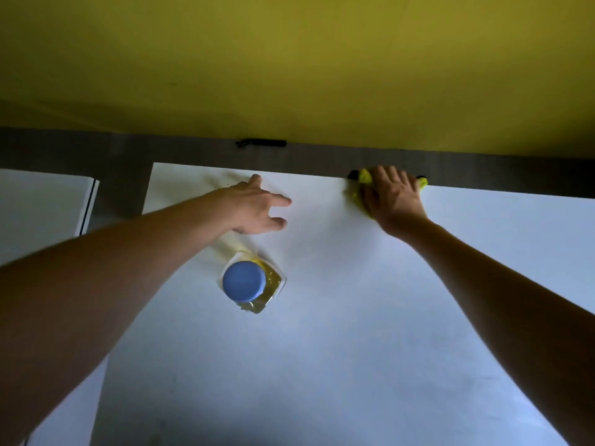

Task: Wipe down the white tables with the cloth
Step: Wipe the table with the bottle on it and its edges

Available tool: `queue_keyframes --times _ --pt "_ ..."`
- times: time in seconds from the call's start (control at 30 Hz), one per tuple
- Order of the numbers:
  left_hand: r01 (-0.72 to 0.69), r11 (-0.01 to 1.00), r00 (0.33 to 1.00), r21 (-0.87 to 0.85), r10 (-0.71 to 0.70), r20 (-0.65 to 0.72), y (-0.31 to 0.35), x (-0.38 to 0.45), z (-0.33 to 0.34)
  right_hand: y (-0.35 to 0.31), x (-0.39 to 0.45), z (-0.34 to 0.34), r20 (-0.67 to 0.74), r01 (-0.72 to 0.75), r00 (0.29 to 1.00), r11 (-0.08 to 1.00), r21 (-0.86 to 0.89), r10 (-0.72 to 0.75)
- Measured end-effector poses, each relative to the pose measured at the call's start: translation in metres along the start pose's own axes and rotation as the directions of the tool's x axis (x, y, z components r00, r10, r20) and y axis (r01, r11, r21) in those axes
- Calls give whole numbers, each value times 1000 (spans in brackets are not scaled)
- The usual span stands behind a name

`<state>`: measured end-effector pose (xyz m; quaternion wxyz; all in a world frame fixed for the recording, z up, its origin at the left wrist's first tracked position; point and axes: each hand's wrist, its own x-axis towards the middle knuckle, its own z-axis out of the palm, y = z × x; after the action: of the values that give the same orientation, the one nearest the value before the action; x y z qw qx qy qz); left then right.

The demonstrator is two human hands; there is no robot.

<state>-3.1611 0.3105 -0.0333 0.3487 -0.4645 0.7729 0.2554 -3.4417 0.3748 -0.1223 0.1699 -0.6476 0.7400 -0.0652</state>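
White table (354,317): right hand (394,201) presses yellow cloth (360,185); left hand (257,207) spread.

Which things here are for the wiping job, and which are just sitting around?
For the job:
- yellow cloth, under the right hand at the far edge
- white table being wiped
- second white table, off to the left

Just sitting around:
- blue-capped bottle of yellowish liquid
- black object by the yellow wall

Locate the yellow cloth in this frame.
In the head view, the yellow cloth lies under the right hand at the white table's far edge, right of the blue-capped bottle.
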Motion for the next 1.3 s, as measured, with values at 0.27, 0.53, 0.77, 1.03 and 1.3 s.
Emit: queue_keyframes --times 0.27,0.53,0.77,1.03,1.3 --pt "-26 985 972 168 -14 235 74 -7 -12 4 2 -3 21 4 1000 999 -34 -3" --pt "39 960 942 277 -128 311 106 -8 -39 -70 29 18 108 238 966 971 -2 -237" --pt "207 977 944 59 -215 252 119 4 -23 35 2 -9 35 154 987 987 42 -155" --pt "190 948 851 -255 -289 -440 238 12 98 138 -19 -37 4 91 996 996 -12 -91" --pt "86 954 608 -288 -279 -743 272 41 152 52 9 -12 74 220 973 974 -44 -217"
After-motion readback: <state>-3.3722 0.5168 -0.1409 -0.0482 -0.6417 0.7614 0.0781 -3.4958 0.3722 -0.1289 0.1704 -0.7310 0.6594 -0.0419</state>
